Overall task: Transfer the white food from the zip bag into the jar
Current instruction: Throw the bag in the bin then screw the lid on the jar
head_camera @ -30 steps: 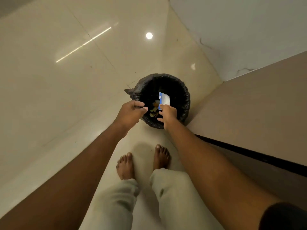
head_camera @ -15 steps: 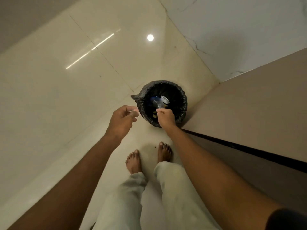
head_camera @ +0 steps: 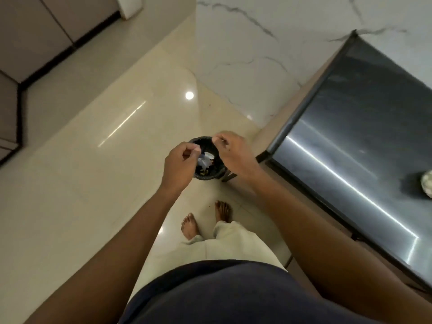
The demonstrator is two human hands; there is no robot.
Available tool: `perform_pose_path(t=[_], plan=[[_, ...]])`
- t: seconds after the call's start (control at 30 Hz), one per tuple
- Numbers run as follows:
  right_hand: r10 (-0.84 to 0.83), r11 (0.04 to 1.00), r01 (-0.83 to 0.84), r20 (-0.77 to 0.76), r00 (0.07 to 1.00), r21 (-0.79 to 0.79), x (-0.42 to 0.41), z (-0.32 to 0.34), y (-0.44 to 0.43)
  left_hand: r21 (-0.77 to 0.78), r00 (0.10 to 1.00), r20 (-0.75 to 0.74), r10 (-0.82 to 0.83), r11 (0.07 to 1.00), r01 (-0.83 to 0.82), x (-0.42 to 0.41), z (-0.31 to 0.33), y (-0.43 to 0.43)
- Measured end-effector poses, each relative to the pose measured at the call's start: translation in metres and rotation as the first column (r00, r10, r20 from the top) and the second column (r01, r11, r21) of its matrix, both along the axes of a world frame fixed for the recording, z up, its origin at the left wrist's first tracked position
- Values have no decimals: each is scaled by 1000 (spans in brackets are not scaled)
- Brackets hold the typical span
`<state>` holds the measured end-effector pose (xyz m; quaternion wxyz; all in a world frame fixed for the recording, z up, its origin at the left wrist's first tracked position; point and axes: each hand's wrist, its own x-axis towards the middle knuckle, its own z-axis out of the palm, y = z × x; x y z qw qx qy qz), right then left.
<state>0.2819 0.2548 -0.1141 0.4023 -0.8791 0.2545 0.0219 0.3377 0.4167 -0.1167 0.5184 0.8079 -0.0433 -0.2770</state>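
The person is standing barefoot on a glossy cream tile floor (head_camera: 77, 195) and looking down at a small bin lined with a black bag (head_camera: 208, 160). The bin is sitting on the floor just beside the corner of a dark-topped counter (head_camera: 364, 146), in front of a white marbled wall panel (head_camera: 257, 43).

Both hands are hanging above the bin's mouth. The left hand (head_camera: 181, 166) is overlapping the bin's left rim, with its fingers curled inward and thumb and forefinger tips pinched together; whether anything is pinched between them cannot be told. The right hand (head_camera: 235, 155) is covering the bin's right rim, with fingers loosely curled and the fingertips drawn together at the upper rim; nothing is visibly held.

The zip bag (head_camera: 205, 160) is lying inside the bin as a crumpled pale, bluish-white piece on top of small dark and yellowish scraps. It is not touching either hand.

A rounded pale object (head_camera: 427, 183) is resting on the counter at the right edge of the view, partly cut off; its identity cannot be told. Brown cabinet fronts (head_camera: 35, 31) are standing at the upper left. The person is wearing light trousers (head_camera: 233, 244) and a dark top (head_camera: 222, 293).
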Motion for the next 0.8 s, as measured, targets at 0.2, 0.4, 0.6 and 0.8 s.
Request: perform_pose_path(t=[0.2, 0.4, 0.6, 0.8], plan=[[-232, 902, 301, 239, 943, -309, -89, 74, -58, -56, 907, 276, -319, 937, 346, -27, 61, -75], [-429, 721, 524, 301, 852, -454, -197, 88, -114, -75, 770, 409, -489, 823, 563, -80, 85, -162], [-574, 519, 643, 328, 750, -563, -318, 84, -159, -90, 651, 356, -670, 669, 738, -171, 91, -253], [-710, 438, 693, 253, 657, -573, -436, 71, -225, -77, 587, 222, -778, 587, 806, -267, 86, -337]])
